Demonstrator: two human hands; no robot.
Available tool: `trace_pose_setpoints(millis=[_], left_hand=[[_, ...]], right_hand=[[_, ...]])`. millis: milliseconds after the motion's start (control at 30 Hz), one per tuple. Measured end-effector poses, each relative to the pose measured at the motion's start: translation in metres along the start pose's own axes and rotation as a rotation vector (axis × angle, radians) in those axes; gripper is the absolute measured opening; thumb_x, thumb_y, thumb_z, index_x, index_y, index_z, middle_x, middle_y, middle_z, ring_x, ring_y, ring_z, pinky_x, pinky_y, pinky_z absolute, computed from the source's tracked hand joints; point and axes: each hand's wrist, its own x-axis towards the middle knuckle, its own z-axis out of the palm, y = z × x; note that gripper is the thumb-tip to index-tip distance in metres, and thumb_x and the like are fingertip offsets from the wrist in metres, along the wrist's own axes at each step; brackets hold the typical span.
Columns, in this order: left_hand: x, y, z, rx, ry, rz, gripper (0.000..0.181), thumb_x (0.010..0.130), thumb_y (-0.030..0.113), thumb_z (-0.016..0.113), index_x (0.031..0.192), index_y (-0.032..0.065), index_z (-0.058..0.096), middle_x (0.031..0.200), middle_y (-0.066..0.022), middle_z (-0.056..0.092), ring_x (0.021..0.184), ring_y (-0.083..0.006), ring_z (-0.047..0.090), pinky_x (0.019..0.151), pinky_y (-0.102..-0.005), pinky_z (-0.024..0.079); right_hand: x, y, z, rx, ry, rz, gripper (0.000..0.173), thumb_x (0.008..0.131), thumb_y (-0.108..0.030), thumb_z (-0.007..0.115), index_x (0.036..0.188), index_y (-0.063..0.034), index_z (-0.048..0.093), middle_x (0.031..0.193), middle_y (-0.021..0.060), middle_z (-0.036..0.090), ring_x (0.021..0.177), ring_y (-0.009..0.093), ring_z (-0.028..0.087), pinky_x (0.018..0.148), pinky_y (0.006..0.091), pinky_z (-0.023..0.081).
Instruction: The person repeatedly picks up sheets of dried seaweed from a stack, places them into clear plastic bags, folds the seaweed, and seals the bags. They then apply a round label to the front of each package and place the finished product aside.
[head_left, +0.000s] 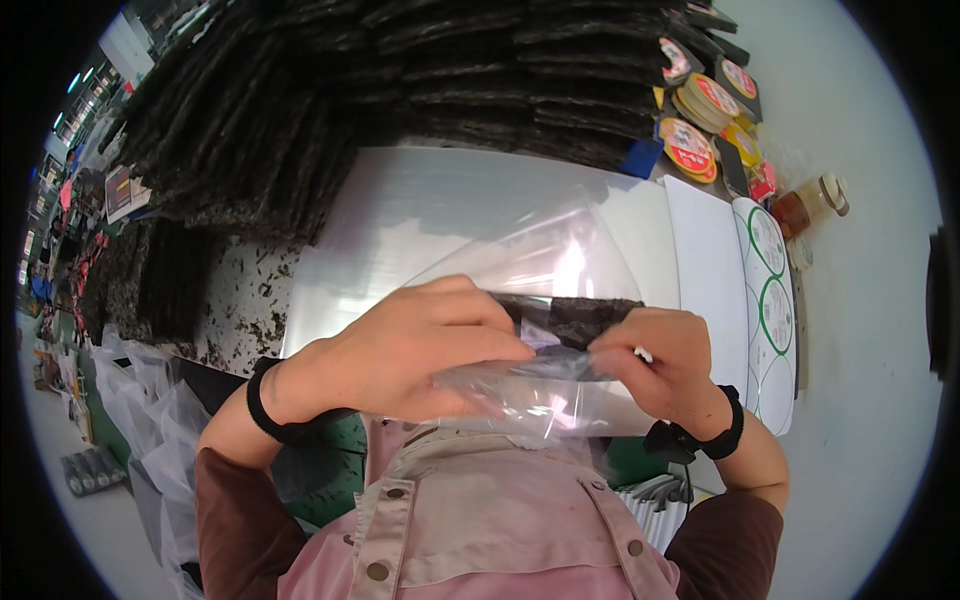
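My left hand (409, 341) lies across the near side of the work surface and holds a piece of clear plastic film (536, 401) between thumb and fingers. Opposite it, my right hand (667, 356) pinches the same crinkled film near its right end. A dark sheet of dried seaweed (596, 315) shows just beyond the fingertips, partly hidden by both hands and the film. Something small and white (643, 354) sits at my right fingers; what it is cannot be made out. Larger flat clear plastic sheets (367, 225) spread out beneath and beyond my hands.
High stacks of dried seaweed (487, 82) border the far and left sides. At right are a sheet of round labels (766, 307), several rolls of round stickers (686, 146) and a jar of amber liquid (795, 210). Seaweed crumbs (255, 300) and a plastic bag (150, 405) are at left.
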Motion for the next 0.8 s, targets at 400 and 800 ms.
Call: trace_pose_setpoints(millis=[400, 800], left_hand=[[0.008, 0.008, -0.006, -0.149, 0.087, -0.406, 0.029, 0.082, 0.017, 0.068, 0.103, -0.0012, 0.059, 0.076, -0.0073, 0.068, 0.066, -0.0079, 0.061, 0.059, -0.0212, 0.045], [0.012, 0.011, 0.001, -0.094, 0.303, -0.534, 0.011, 0.091, 0.008, 0.055, 0.094, -0.0021, 0.059, 0.067, -0.0057, 0.062, 0.058, -0.0074, 0.059, 0.049, -0.0218, 0.045]], right_hand=[[0.050, -0.025, -0.012, 0.166, 0.064, 0.028, 0.015, 0.079, -0.013, 0.071, 0.080, 0.0013, 0.065, 0.064, 0.0041, 0.064, 0.054, 0.006, 0.053, 0.049, 0.0205, 0.042], [0.010, 0.001, 0.000, -0.128, 0.099, 0.071, 0.015, 0.074, -0.011, 0.073, 0.079, -0.0025, 0.062, 0.063, 0.0077, 0.059, 0.052, 0.021, 0.057, 0.049, 0.0250, 0.044]])
